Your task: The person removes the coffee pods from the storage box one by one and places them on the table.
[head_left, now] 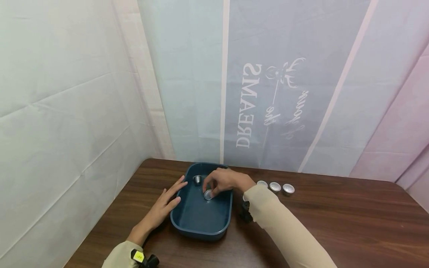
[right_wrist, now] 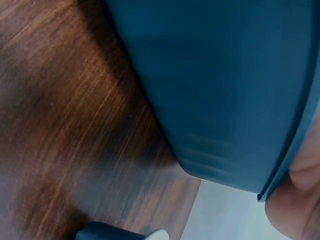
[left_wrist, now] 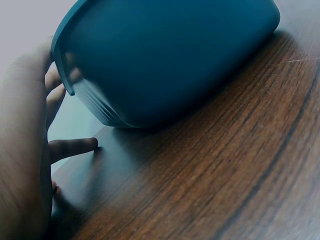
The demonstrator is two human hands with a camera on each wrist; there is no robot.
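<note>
The right hand (head_left: 222,181) reaches into the dark blue tub (head_left: 201,219), its curled fingertips in a pinching grip on a small metal cup (head_left: 208,194); a second cup (head_left: 197,179) sits at the tub's far end. The left hand (head_left: 164,206) lies flat, fingers straight, against the tub's left wall. Three more cups (head_left: 275,187) line the dark wood table (head_left: 335,223), backed by pale fabric walls (head_left: 67,93).

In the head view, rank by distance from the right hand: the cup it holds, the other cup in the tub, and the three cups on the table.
1. Held cup, in right hand.
2. Second cup, tub's far left.
3. Table cups, right of the blue tub.
</note>
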